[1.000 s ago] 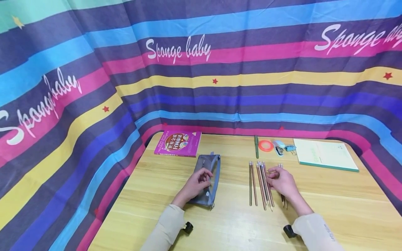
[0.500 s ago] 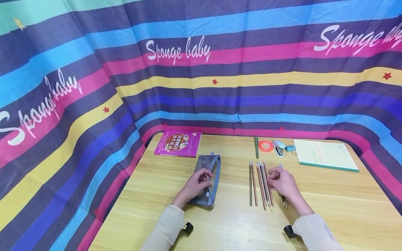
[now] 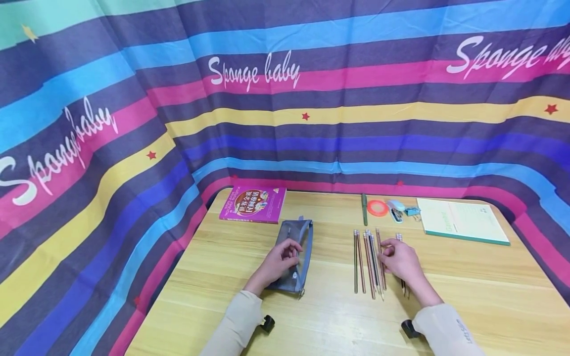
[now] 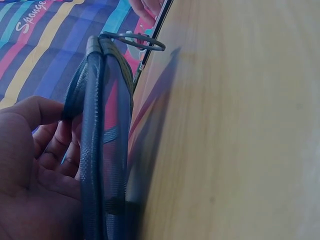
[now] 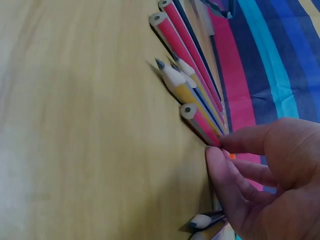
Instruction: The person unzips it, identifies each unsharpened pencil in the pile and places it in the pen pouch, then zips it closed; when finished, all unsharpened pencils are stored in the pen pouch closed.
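Striped cloth backdrop, wooden table (image 3: 320,316); your left hand (image 3: 278,262) grips the grey pencil case (image 3: 299,237) lying left of centre; your right hand (image 3: 401,259) pinches one pencil (image 3: 380,257) in the row beside it

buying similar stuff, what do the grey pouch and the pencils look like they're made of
Pouch: likely see-through mesh fabric or soft plastic, since colours show through in the left wrist view. Pencils: wood with glossy paint, bare pale wood at the sharpened tips.
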Demonstrator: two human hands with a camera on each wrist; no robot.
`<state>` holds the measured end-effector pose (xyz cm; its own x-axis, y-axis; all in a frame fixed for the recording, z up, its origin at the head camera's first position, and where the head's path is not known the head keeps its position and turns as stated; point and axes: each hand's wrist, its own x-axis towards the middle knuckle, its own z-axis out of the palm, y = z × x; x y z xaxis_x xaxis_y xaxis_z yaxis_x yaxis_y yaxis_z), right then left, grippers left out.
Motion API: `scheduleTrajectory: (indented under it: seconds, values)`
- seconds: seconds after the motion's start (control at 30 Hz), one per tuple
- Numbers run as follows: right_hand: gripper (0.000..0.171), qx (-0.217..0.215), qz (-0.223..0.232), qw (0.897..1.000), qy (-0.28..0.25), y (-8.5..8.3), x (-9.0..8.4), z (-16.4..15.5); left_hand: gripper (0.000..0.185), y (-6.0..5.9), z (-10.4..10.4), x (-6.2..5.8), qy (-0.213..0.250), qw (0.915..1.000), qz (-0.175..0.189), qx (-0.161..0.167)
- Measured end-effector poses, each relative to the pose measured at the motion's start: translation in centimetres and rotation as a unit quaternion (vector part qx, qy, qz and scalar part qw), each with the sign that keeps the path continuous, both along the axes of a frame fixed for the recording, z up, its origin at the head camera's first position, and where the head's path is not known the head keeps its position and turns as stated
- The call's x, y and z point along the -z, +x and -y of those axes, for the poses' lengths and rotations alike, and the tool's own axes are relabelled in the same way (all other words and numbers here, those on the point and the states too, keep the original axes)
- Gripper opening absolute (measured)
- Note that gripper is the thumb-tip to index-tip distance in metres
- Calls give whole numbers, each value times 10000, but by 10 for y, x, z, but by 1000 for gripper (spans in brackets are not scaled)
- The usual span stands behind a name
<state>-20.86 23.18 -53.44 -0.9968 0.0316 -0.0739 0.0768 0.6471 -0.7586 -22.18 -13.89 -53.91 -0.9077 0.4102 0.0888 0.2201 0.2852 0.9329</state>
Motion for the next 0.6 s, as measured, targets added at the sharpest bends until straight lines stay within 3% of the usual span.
scheduleTrajectory:
  seconds: [0.6]
  values:
    - [58,-27,271,9996,-14,-7,-2,1,22,1,0,-2,-59,10000,-35,45]
